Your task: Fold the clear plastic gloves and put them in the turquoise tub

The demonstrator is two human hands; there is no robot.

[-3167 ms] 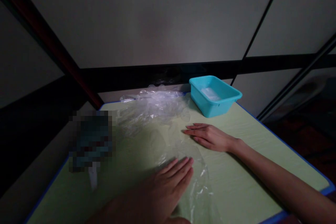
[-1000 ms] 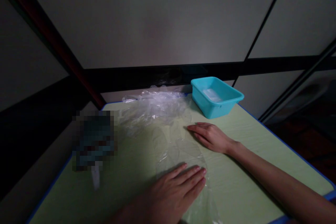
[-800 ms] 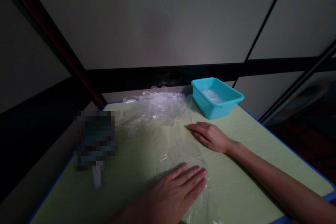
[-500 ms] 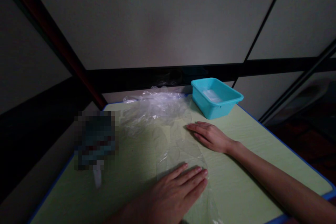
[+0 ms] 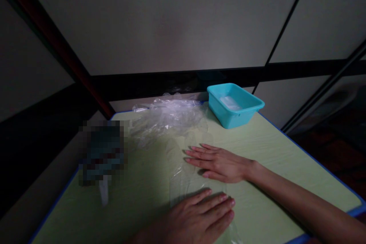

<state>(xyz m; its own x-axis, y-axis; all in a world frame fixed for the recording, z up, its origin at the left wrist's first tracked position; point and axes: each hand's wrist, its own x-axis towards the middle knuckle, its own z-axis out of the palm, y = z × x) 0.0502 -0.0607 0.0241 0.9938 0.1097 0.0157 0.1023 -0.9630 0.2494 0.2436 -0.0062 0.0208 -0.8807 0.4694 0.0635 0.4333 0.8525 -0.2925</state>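
Flattening appears to be the step in hand: what looks like a clear plastic glove (image 5: 175,185) lies spread on the tabletop (image 5: 280,160), partly beneath both palms-down hands, its finger lobes pointing toward the crumpled clear plastic (image 5: 171,114) at the far edge. The person's left hand (image 5: 203,215) rests across the near part, fingers extended and close together; the right hand (image 5: 217,164) lies just beyond it, fingers slightly spread. Neither grip shows a pinch, though the left thumb is hidden. The next move seems to call for light, even pressure, one palm anchoring the slippery film while the other smooths creases outward.
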